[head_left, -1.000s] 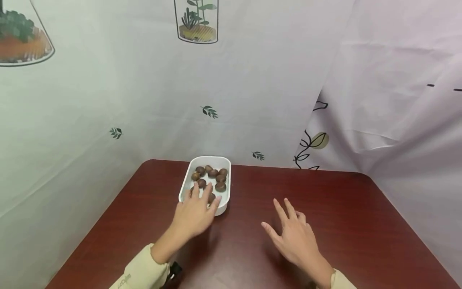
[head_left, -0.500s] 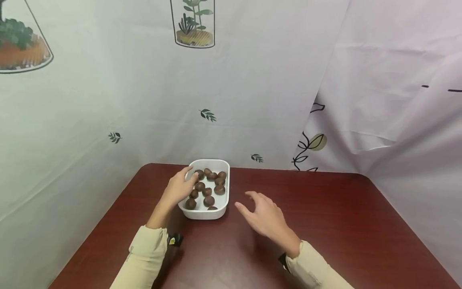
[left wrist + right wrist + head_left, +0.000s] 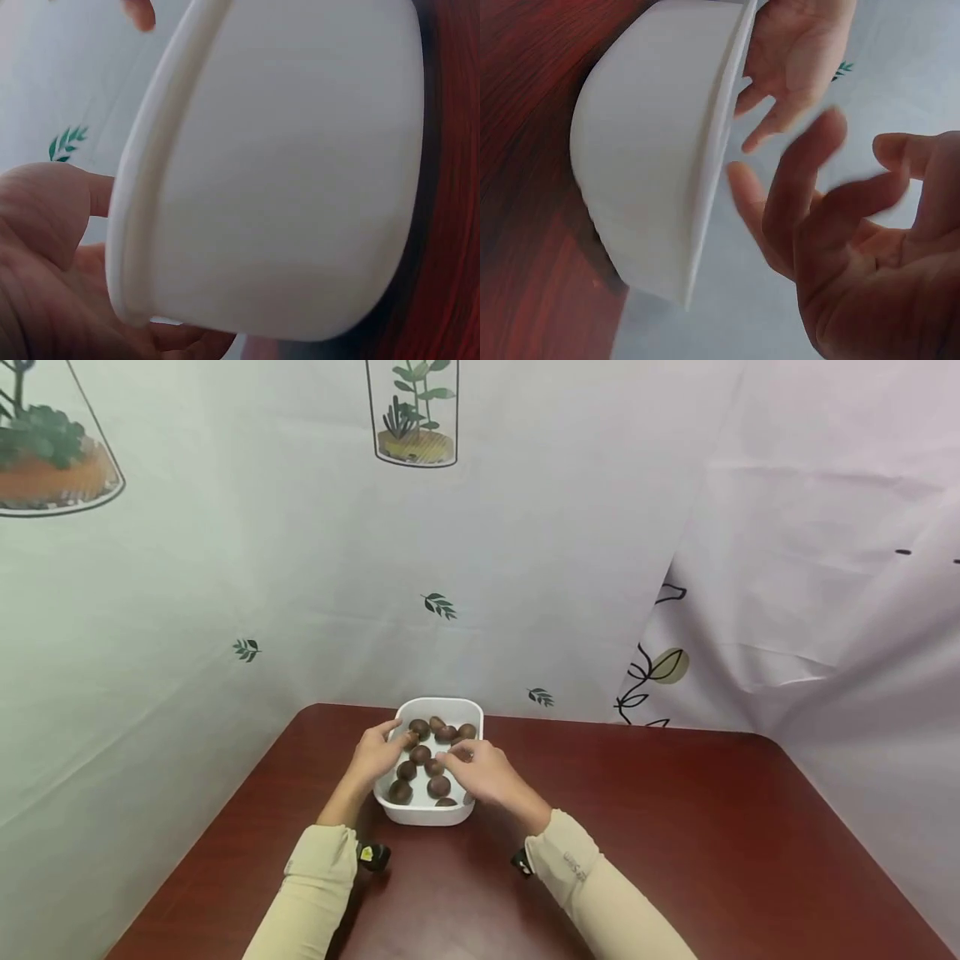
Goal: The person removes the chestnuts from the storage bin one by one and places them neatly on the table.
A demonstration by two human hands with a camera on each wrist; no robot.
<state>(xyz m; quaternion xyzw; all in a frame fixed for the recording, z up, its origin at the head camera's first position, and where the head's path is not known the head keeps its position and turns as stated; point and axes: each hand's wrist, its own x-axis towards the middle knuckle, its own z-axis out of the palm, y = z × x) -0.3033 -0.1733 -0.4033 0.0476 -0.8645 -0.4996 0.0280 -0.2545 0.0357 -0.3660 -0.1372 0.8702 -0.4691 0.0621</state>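
Note:
Several brown chestnuts (image 3: 438, 786) lie loose inside a white tray (image 3: 427, 817) in the head view. My left hand (image 3: 372, 758) holds the tray's left side, the thumb over the rim and the fingers along the outside; the left wrist view has the tray wall (image 3: 285, 172) close by. Over the right half of the tray hovers my right hand (image 3: 495, 772), hiding a few chestnuts. Its fingers (image 3: 810, 172) are loosely bent in the right wrist view, apart from the thumb, and nothing shows between them.
The tray stands near the back edge of a dark red wooden table (image 3: 637, 843). Behind the table and along its sides hangs pale cloth (image 3: 337, 568) with printed plants. Each wrist wears a dark device (image 3: 373, 857) below a pale sleeve.
My left hand has moved from above the front of the tray to its left side. My right hand has come leftward from over the table to above the chestnuts.

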